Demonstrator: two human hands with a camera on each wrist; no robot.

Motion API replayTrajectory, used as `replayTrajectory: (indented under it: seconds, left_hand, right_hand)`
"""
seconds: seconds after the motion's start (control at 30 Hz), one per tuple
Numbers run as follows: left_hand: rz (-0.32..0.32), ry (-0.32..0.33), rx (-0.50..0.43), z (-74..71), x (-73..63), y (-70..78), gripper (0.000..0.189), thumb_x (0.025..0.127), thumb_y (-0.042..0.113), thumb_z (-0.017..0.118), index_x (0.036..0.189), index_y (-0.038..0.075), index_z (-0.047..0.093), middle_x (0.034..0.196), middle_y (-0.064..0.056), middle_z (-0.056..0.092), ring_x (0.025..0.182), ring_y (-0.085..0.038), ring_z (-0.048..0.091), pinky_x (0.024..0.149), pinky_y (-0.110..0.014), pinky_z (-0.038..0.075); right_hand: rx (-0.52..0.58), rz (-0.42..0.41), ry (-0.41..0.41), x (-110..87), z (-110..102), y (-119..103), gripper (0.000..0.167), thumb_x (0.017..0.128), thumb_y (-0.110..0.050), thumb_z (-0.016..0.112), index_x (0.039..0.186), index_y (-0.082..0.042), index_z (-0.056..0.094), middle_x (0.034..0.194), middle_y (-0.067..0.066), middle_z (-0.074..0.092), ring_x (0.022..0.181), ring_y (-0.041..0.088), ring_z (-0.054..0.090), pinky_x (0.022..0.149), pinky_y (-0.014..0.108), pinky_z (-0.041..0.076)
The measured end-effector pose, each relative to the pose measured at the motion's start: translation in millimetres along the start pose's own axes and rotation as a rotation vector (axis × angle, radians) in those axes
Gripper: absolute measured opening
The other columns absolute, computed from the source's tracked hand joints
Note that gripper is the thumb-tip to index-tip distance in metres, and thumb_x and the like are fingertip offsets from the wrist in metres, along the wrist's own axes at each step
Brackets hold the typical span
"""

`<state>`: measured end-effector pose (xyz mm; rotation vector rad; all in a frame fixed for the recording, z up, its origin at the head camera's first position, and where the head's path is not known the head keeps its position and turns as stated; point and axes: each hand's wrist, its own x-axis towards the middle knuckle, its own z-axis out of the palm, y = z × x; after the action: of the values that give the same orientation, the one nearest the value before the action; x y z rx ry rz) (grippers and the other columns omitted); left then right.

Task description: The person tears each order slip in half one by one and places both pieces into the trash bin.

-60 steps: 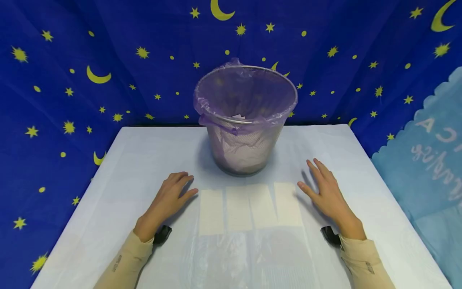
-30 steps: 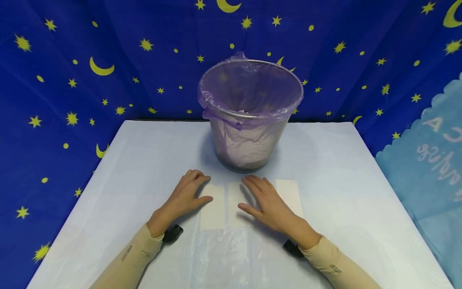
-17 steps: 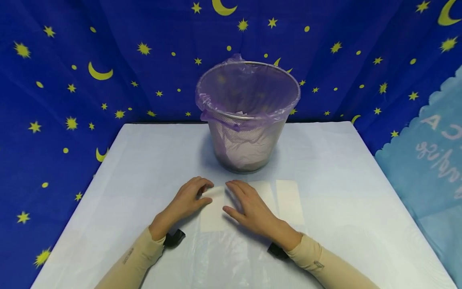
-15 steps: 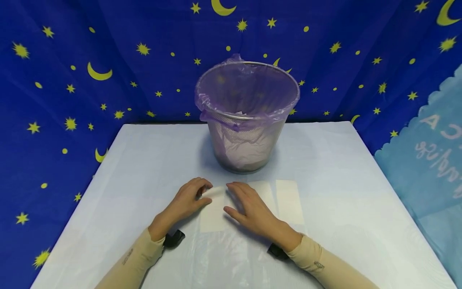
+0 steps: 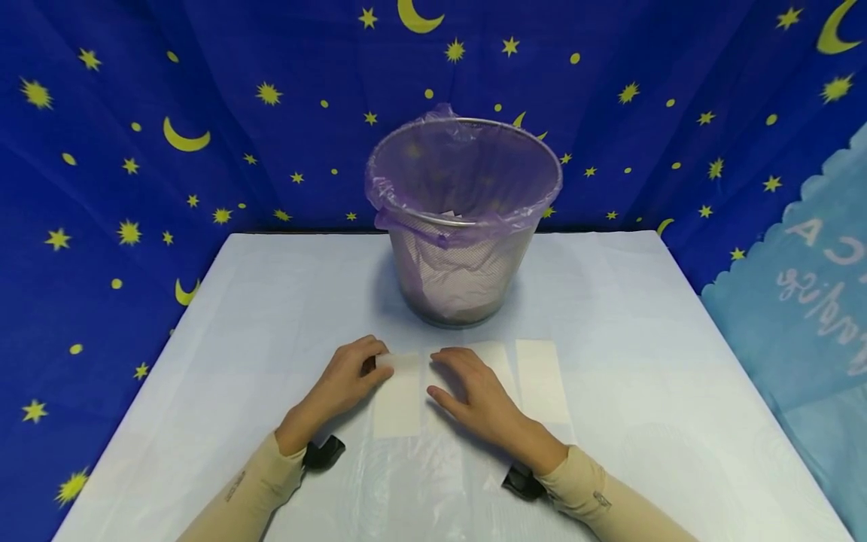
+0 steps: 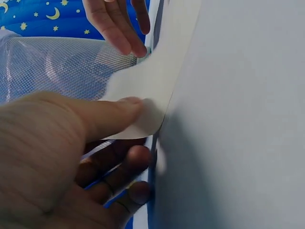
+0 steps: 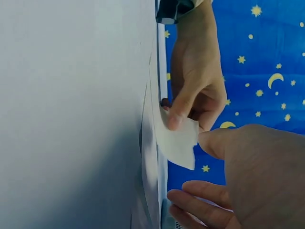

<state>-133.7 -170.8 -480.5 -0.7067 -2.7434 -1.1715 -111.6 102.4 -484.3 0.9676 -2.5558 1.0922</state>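
Note:
Several off-white paper strips lie in a row on the white table. My left hand pinches the far left corner of the leftmost strip between thumb and fingers. In the left wrist view this strip bends up off the table at the thumb. My right hand hovers just right of it, fingers apart and holding nothing, and covers most of the second strip. The third strip is partly hidden behind it; the rightmost strip lies flat. The right wrist view shows the lifted paper close to my right hand.
Behind the strips stands a mesh wastebasket lined with a purple plastic bag, some white paper inside. A blue star-and-moon cloth hangs behind the table. A light blue cloth with lettering hangs at the right.
From beyond the right end of the row, my right hand has moved left over the strips. My left hand has come onto the leftmost strip and taken its far corner, raising that edge.

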Motion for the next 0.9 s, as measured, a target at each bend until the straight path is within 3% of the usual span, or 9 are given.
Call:
replayTrajectory:
  seconds: [0.2, 0.43, 0.57, 0.7, 0.9]
  left_hand:
    - [-0.068, 0.079, -0.127, 0.5, -0.5, -0.6, 0.010, 0.091, 0.016, 0.084, 0.094, 0.015, 0.074, 0.076, 0.006, 0.059, 0.068, -0.007, 0.052, 0.064, -0.026, 0.045]
    - [-0.114, 0.086, -0.388, -2.0, 0.0, 3.3, 0.008, 0.096, 0.013, 0.078, 0.093, 0.009, 0.072, 0.079, -0.005, 0.067, 0.068, -0.018, 0.062, 0.064, -0.023, 0.048]
    - [-0.127, 0.077, -0.446, -3.2, 0.1, 4.2, 0.008, 0.098, 0.011, 0.076, 0.094, 0.007, 0.072, 0.081, -0.008, 0.067, 0.070, -0.025, 0.065, 0.065, -0.023, 0.048]
    - [-0.139, 0.069, -0.476, -4.0, -0.7, 5.5, 0.011, 0.097, 0.011, 0.077, 0.090, 0.006, 0.069, 0.082, -0.008, 0.064, 0.068, -0.017, 0.060, 0.061, -0.022, 0.044]
    - [-0.108, 0.050, -0.500, -2.3, -1.4, 5.4, 0.012, 0.095, 0.008, 0.078, 0.087, 0.006, 0.070, 0.084, -0.006, 0.065, 0.069, -0.008, 0.056, 0.061, -0.022, 0.046]
  right_hand:
    - [0.011, -0.001, 0.018, -0.8, 0.6, 1.1, 0.045, 0.095, -0.027, 0.079, 0.132, -0.004, 0.068, 0.135, 0.017, 0.067, 0.132, 0.031, 0.061, 0.111, 0.050, 0.048]
    - [0.122, -0.014, -0.023, -1.5, 2.2, -0.7, 0.027, 0.096, -0.025, 0.079, 0.116, -0.008, 0.072, 0.130, 0.013, 0.068, 0.127, 0.026, 0.064, 0.109, 0.046, 0.051]
    - [0.156, -0.024, -0.015, -2.5, 4.5, -1.2, 0.014, 0.095, -0.018, 0.080, 0.105, -0.011, 0.073, 0.120, 0.005, 0.071, 0.119, 0.020, 0.067, 0.104, 0.041, 0.054]
    - [0.179, -0.004, 0.067, -3.1, 7.5, -1.0, 0.007, 0.095, -0.012, 0.078, 0.098, -0.012, 0.073, 0.107, 0.000, 0.073, 0.107, 0.016, 0.070, 0.095, 0.036, 0.057]
    - [0.152, 0.068, 0.256, -3.1, 7.4, -0.9, 0.005, 0.095, -0.011, 0.077, 0.098, -0.011, 0.074, 0.096, -0.001, 0.072, 0.094, 0.016, 0.071, 0.083, 0.037, 0.058]
